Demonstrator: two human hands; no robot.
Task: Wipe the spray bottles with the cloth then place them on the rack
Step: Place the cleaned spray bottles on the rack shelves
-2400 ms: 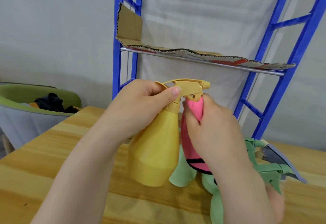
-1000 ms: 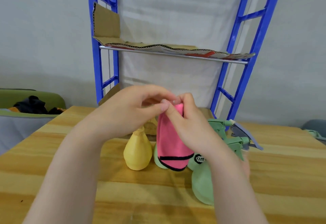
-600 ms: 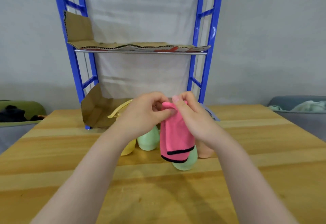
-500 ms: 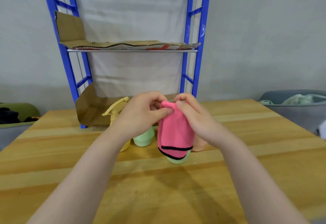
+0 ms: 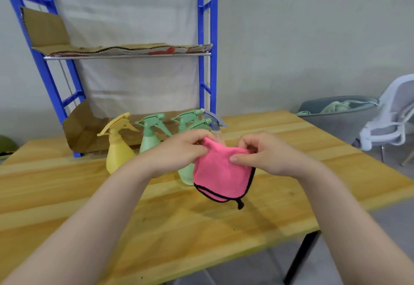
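Note:
Both hands hold a pink cloth (image 5: 220, 172) with a black hem above the wooden table (image 5: 156, 224). My left hand (image 5: 179, 152) pinches its top left edge and my right hand (image 5: 257, 153) pinches the top right. Behind them stand several spray bottles: a yellow one (image 5: 117, 150) at the left, a green one (image 5: 149, 139) beside it, another green one (image 5: 187, 170) partly hidden by my left hand and the cloth, and a bottle with a grey-blue trigger head (image 5: 212, 122). The blue rack (image 5: 207, 38) rises at the back with a cardboard-lined shelf (image 5: 125, 51).
A bent cardboard sheet (image 5: 80, 132) lies at the rack's foot behind the bottles. A grey tub of cloths (image 5: 336, 116) and a white chair (image 5: 389, 118) stand off the table to the right. The table's right edge runs close by my right arm.
The yellow bottle has been set down on the table; my left hand left it and took the cloth. Both hands have spread the cloth wider. The view has swung right and back.

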